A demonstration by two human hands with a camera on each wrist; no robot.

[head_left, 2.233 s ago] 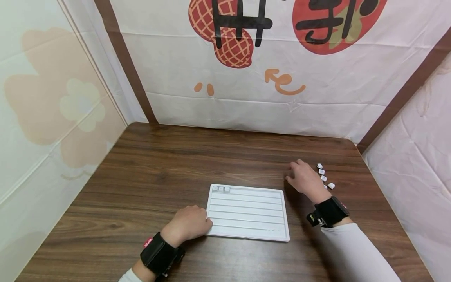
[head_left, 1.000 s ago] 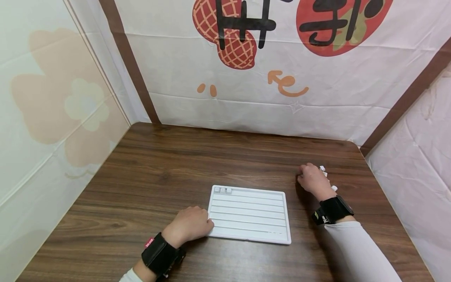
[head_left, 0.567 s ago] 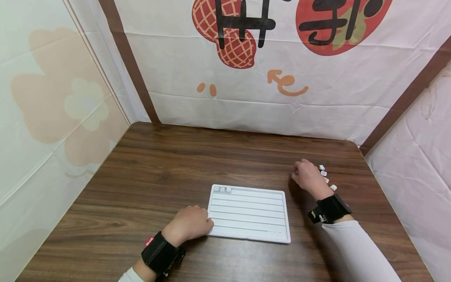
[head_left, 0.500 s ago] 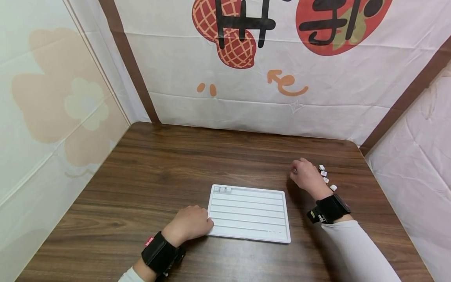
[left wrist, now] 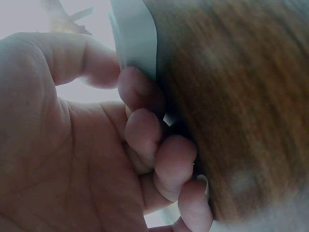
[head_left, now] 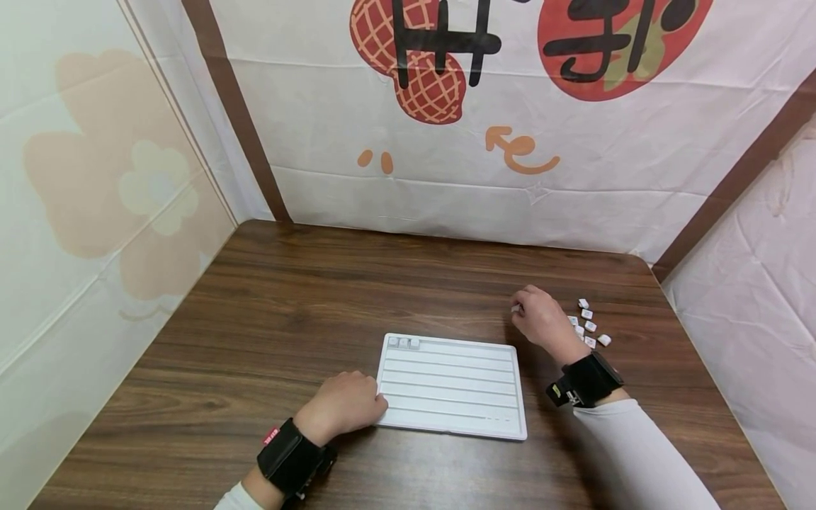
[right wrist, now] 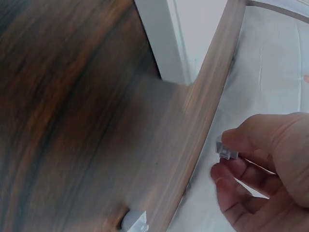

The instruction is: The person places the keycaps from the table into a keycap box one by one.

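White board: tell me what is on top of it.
Three keycaps sit in a row at the far left corner of the board. The left hand has its thumb over the left edge; the surface beneath it is covered.

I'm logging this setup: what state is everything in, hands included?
White rectangular ridged board: flat on the brown wooden table.
Left hand: gripping the board's left edge.
Right hand: pinching a small white block.
Three small white square blocks: side by side at the board's far left corner.
Loose small white blocks: scattered near the right hand.
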